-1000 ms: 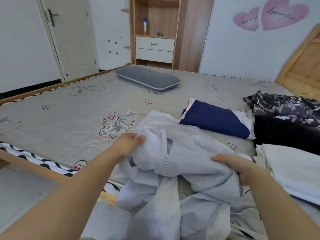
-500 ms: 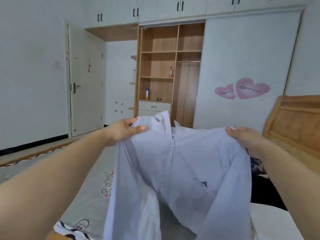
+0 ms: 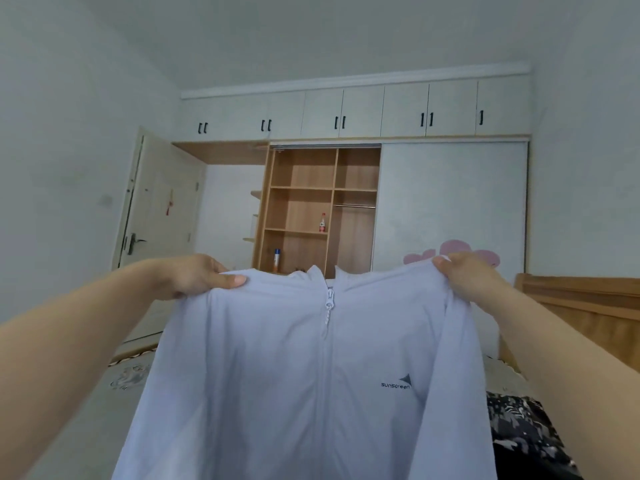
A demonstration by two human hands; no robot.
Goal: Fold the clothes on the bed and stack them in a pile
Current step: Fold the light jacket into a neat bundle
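Aloft, thin smooth zip jacket (image 3: 294, 375)

jacket (image 3: 311, 375) before wardrobe (image 3: 322, 209); patterned garment (image 3: 519, 427) right, on bed (image 3: 86, 410)

Both arms reach forward, raised; left hand (image 3: 199, 277) and right hand (image 3: 465, 278) pinch fabric, thumbs on top.

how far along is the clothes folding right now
Early. Nothing in this view looks folded or stacked. In hand: the left hand and right hand each grip a shoulder of the pale zip-up jacket, held up spread open, front facing the camera, zip closed. Left: fold it and start the pile. A dark patterned garment lies crumpled on the bed, waiting.
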